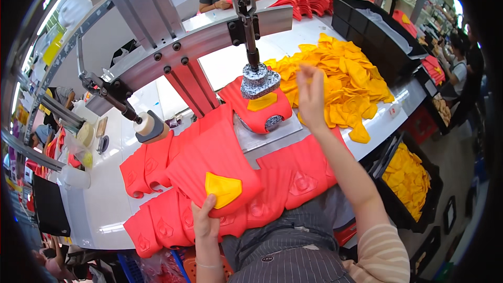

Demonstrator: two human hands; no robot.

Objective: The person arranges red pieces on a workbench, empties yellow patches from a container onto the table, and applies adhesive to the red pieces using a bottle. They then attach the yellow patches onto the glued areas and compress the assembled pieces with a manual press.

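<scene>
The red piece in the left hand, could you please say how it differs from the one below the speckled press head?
The held red piece lies over other red pieces, while the piece below the press head curves over a speckled support. The held piece's yellow patch shows almost whole, the left hand touching its edge; the other piece's patch is partly hidden by the press head. Both are red with a yellow patch.

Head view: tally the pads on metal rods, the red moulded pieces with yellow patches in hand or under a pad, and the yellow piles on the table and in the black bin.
Pads: 2 (speckled grey pad, cream-grey pad)
Patched red pieces: 2 (held piece, fixture piece beneath speckled pad)
Yellow piles: 2 (heap on white table, load in black bin)
Total: 6
</scene>
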